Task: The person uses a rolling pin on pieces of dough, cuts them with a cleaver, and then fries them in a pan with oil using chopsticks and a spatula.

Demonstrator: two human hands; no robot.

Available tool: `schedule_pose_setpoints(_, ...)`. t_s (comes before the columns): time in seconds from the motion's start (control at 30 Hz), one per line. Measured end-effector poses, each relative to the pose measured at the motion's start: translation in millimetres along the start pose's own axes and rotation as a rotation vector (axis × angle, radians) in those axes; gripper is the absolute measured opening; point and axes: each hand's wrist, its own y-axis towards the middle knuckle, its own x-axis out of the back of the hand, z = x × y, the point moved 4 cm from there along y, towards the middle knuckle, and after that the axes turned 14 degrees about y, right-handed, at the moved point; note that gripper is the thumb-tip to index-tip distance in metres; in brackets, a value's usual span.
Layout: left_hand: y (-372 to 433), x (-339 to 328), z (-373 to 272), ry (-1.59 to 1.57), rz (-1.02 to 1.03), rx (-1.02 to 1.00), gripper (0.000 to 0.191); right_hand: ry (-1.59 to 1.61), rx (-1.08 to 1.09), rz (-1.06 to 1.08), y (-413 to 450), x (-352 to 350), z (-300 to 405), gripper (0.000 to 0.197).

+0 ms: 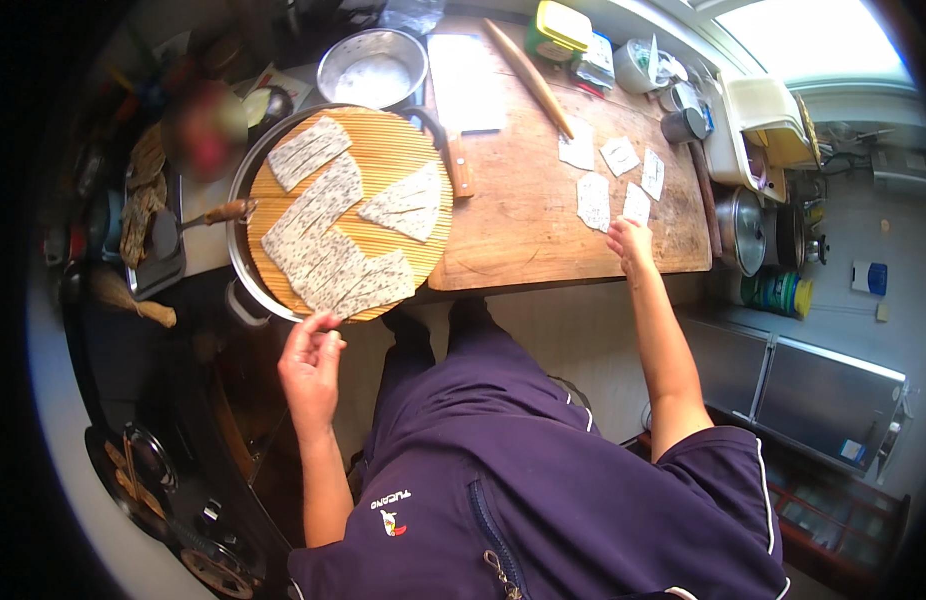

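Speckled, slit pieces of flat dough point(320, 259) lie on a round ribbed tray point(433, 255), which rests over a large metal pan point(241, 225). My left hand point(311, 367) is at the tray's near edge, its fingertips by the lowest dough piece; whether they pinch it cannot be told. On the wooden board point(508, 255), smaller dough pieces point(593, 201) lie in a loose group. My right hand point(631, 241) reaches over the board's front edge, with its fingers at the nearest small piece point(637, 202); its grip on that piece is unclear.
A wooden rolling pin point(530, 75) and a cleaver point(466, 86) lie on the board. Behind the pan stands a metal bowl with white powder point(373, 75). A spatula point(207, 216) rests over a tray of browned food point(144, 217) at left. Containers point(639, 64) line the back right.
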Motion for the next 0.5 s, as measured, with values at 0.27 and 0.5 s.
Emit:
schedule_pose_setpoints(0.27, 2.6, -143.2, -55.7, 0.028, 0.474, -0.052, 0.022, -0.93, 0.657, 0.426, 75.2, -65.0, 34.5, 0.034)
schedule_pose_setpoints(0.5, 3.9, -195.1, -56.6, -0.067, 0.399, 0.082, 0.021, -0.985, 0.565, 0.649, 102.9, -69.7, 46.7, 0.03)
